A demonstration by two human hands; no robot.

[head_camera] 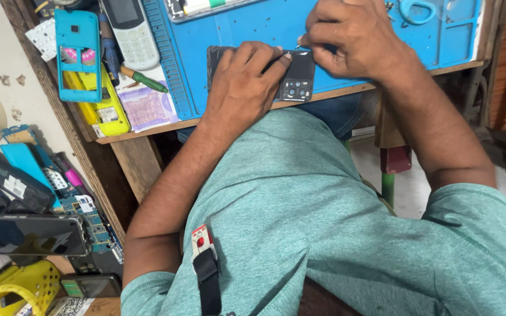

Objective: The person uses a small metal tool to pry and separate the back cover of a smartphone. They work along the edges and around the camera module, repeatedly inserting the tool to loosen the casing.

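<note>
The phone [295,82] is a dark, flat slab lying back-up on the blue mat [235,26], at the mat's near edge by the table's front. Its camera block, a square cluster of small lenses, sits at the corner nearest the person. The left hand [244,82] covers most of its left part and presses it down, while the right hand [352,38] pinches a thin tool at its upper right edge.

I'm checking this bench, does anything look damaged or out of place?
The dark phone under both hands lies face down at the mat's near edge. A bare circuit board and loose phone parts are piled at lower left. A turquoise phone frame lies stripped.
</note>
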